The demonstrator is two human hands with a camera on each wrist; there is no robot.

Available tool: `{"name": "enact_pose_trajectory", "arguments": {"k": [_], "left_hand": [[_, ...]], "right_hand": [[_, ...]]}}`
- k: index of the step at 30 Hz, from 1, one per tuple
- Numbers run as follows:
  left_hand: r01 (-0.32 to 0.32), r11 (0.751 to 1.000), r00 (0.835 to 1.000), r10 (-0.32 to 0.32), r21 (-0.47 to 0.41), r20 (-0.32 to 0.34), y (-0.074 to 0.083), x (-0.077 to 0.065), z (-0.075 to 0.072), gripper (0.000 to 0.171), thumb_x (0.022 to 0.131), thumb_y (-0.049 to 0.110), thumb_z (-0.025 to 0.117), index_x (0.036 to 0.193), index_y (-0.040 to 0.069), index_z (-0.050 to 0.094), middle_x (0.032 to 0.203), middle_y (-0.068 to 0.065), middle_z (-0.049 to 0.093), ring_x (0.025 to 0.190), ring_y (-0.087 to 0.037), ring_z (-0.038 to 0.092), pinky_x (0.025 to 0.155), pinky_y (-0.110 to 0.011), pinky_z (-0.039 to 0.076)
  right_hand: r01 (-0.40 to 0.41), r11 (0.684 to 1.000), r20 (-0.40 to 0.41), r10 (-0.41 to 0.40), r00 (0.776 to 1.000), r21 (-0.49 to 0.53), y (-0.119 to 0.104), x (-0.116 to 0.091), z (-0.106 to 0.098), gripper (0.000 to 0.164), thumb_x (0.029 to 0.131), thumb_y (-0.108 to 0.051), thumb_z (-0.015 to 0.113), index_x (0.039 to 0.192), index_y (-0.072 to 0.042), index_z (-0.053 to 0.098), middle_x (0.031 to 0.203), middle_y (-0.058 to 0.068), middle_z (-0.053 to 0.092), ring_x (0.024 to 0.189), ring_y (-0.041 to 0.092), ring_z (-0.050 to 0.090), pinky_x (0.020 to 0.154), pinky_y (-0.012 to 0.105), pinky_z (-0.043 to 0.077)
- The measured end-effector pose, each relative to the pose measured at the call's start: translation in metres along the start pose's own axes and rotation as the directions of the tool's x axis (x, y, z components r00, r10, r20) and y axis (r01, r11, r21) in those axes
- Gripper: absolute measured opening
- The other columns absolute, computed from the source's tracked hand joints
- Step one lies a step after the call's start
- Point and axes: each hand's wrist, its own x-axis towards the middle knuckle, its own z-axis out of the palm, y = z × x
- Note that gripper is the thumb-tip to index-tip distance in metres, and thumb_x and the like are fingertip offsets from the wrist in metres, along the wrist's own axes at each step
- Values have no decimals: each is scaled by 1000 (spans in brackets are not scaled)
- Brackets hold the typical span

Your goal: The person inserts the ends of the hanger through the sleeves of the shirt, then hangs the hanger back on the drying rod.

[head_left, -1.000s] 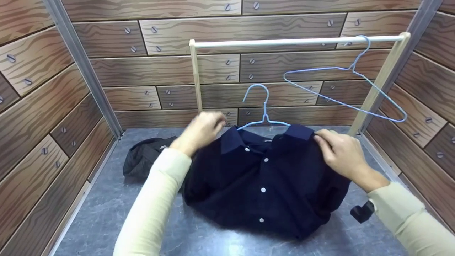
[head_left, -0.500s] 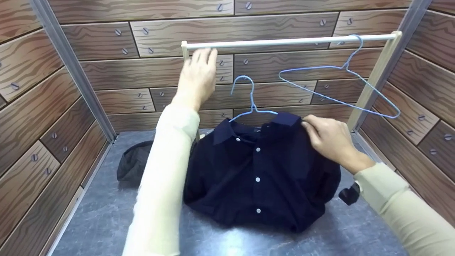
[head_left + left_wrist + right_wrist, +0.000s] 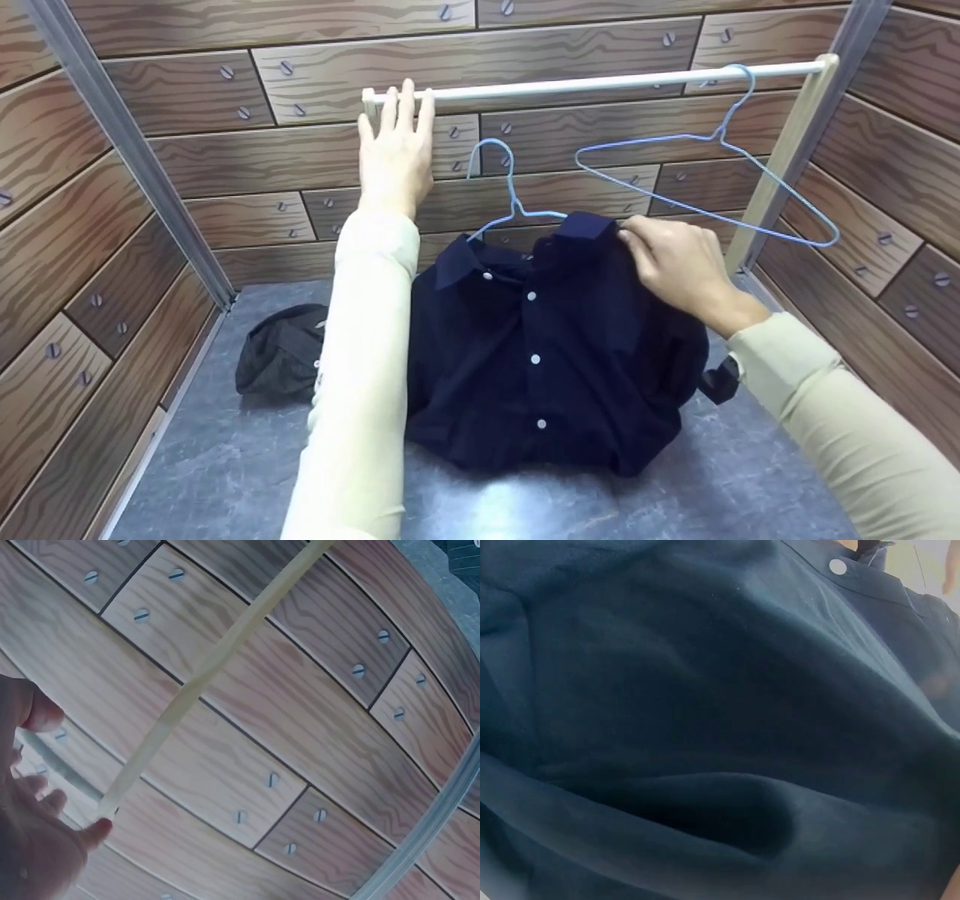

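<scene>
In the head view a dark navy button-up shirt with white buttons is on a blue wire hanger, its hook standing above the collar. My right hand grips the shirt's right-side shoulder beside the collar; dark cloth fills the right wrist view. My left hand is raised to the left end of the rack's white rail, fingers straight and spread across it. The left wrist view has the thumb and fingertips of that hand close around the rail end, by the post.
A second blue hanger hangs from the rail's right end, near the right wooden post. Dark folded cloth lies on the grey table at left. Wood-patterned walls enclose three sides.
My left hand has left the shirt's left shoulder and risen to the rail's left end, its fingers spreading. My right hand keeps its grip, and the shirt and hanger have risen slightly in view.
</scene>
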Motion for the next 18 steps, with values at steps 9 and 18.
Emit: {"name": "enact_pose_trajectory", "arguments": {"k": [9,18], "left_hand": [[51,998,999,-50,-24,9,-5,1,2,84,91,11,55,159,10,7,167,-10,10,155,-26,9,118,-63,21],[56,998,998,-56,-21,12,1,3,2,80,90,11,55,158,6,13,166,-10,14,154,-27,13,117,-60,25]], "right_hand": [[-29,999,-26,28,999,-17,-5,31,-7,17,98,-25,57,96,-14,69,79,6,72,61,34,64,48,50,42],[-98,995,-27,97,995,-33,-8,66,-17,23,101,-30,53,98,-14,69,83,7,73,69,38,66,54,53,44]]}}
